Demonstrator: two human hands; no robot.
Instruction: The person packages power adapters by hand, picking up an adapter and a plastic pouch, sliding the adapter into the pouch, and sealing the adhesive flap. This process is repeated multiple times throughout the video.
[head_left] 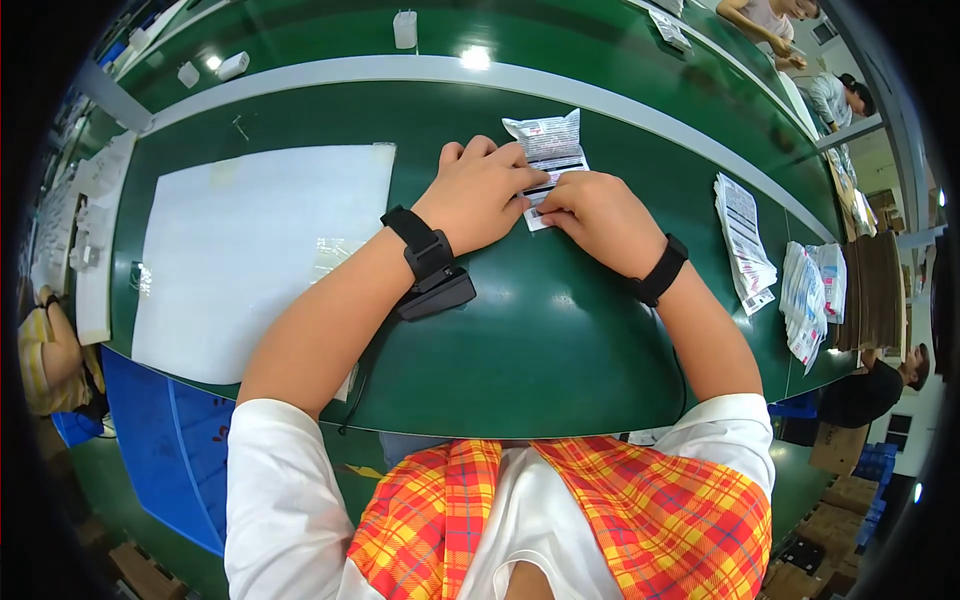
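A small silver-white printed packet [548, 135] lies on the green table in front of me, its crimped, crinkled end pointing away. At its left edge is my left hand [478, 195], index finger and thumb on the packet and the other fingers curled beside it. My right hand [608, 218] is closed at the near right part of the packet, thumb and forefinger pinching its lower end. The fingers cover much of the packet's middle. Each wrist wears a black strap, and a black box hangs by the left one.
A large white sheet [260, 260] is taped down on the left. To the right lie a fanned stack of printed packets [742, 240] and another pile of packets [803, 300]. A raised pale rail [440, 68] borders the far edge. A blue bin [165, 440] stands lower left. Other people work around.
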